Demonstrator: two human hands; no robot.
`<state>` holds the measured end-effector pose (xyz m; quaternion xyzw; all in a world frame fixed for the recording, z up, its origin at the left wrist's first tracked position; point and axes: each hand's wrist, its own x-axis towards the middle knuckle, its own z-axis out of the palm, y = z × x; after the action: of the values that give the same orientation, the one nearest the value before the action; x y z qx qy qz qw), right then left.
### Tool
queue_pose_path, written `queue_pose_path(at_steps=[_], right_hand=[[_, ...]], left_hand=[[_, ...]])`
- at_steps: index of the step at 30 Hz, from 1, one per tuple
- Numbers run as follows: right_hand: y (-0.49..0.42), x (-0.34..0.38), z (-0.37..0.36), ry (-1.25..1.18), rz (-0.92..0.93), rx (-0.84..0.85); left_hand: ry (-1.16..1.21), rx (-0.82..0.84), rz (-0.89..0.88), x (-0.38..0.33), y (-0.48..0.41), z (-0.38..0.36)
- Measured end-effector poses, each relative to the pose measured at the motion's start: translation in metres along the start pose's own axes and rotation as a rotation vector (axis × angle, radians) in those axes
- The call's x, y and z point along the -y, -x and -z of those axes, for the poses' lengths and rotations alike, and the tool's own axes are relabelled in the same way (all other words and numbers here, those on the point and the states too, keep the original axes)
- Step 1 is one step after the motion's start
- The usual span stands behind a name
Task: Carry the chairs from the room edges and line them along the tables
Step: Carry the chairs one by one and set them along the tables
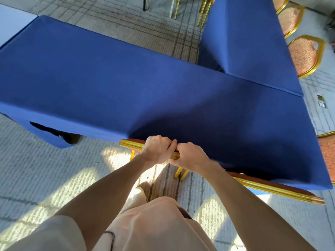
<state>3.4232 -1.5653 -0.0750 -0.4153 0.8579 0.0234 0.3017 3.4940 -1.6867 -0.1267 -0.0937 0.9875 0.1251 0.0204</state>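
Note:
A gold-framed chair (133, 143) with red upholstery stands pushed against the near side of a long table (112, 84) draped in blue cloth. Only the top rail of its back and two gold legs show; the seat is hidden under the cloth. My left hand (157, 149) and my right hand (190, 156) both grip that top rail, side by side and touching. A second chair back (275, 190) sits just to the right along the same table edge.
Another blue-draped table (250, 42) joins the first at a right angle on the right. Gold chairs with orange seats (306, 55) stand along its far side. More chair legs (203, 11) show at the top. Grey patterned carpet lies all around.

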Motion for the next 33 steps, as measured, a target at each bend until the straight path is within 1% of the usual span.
queue_pose_path(at_steps=[4, 7, 10, 12, 13, 14, 16, 18, 20, 23, 25, 26, 27, 28, 29, 31, 32, 33], right_hand=[[-0.003, 0.0, 0.002, -0.018, 0.038, -0.017], [-0.004, -0.001, 0.002, -0.049, 0.072, 0.025], [-0.005, -0.008, 0.009, -0.028, 0.111, 0.109], [-0.007, -0.011, 0.02, -0.034, 0.169, 0.197], [-0.008, -0.009, 0.027, -0.064, 0.19, 0.226], [-0.012, -0.004, 0.034, -0.08, 0.199, 0.219], [-0.025, 0.014, 0.051, -0.058, 0.209, 0.119], [-0.04, 0.037, 0.065, -0.08, 0.263, 0.028], [-0.052, 0.07, 0.078, -0.149, 0.375, -0.016], [-0.064, 0.124, 0.091, -0.238, 0.497, -0.053], [-0.067, 0.161, 0.093, -0.252, 0.553, -0.035], [-0.07, 0.192, 0.094, -0.23, 0.594, -0.023], [-0.07, 0.207, 0.094, -0.217, 0.611, -0.029], [-0.073, 0.243, 0.092, -0.196, 0.655, -0.034], [-0.074, 0.259, 0.091, -0.171, 0.673, -0.042], [-0.075, 0.33, 0.082, -0.128, 0.752, -0.041], [-0.075, 0.38, 0.075, -0.118, 0.81, -0.037], [-0.074, 0.402, 0.075, -0.111, 0.831, -0.038]], left_hand=[[0.012, -0.024, 0.066, 0.003, 0.001, 0.001], [0.018, 0.001, 0.125, 0.002, 0.004, -0.001], [-0.031, 0.09, 0.088, -0.001, 0.003, 0.002], [0.027, 0.095, 0.1, -0.002, 0.007, 0.009], [0.092, 0.075, 0.139, 0.001, 0.009, 0.014], [0.159, 0.06, 0.199, 0.007, 0.01, 0.02], [0.295, 0.014, 0.372, 0.022, 0.016, 0.036], [0.41, -0.107, 0.494, 0.042, 0.022, 0.055], [0.491, -0.225, 0.576, 0.068, 0.037, 0.079], [0.565, -0.336, 0.662, 0.108, 0.067, 0.114], [0.593, -0.422, 0.715, 0.132, 0.092, 0.128], [0.591, -0.493, 0.747, 0.151, 0.114, 0.135], [0.593, -0.522, 0.768, 0.159, 0.125, 0.14], [0.583, -0.569, 0.796, 0.178, 0.151, 0.148], [0.569, -0.588, 0.806, 0.186, 0.164, 0.154], [0.562, -0.652, 0.841, 0.227, 0.219, 0.168], [0.546, -0.69, 0.87, 0.254, 0.256, 0.179], [0.524, -0.723, 0.85, 0.267, 0.273, 0.184]])
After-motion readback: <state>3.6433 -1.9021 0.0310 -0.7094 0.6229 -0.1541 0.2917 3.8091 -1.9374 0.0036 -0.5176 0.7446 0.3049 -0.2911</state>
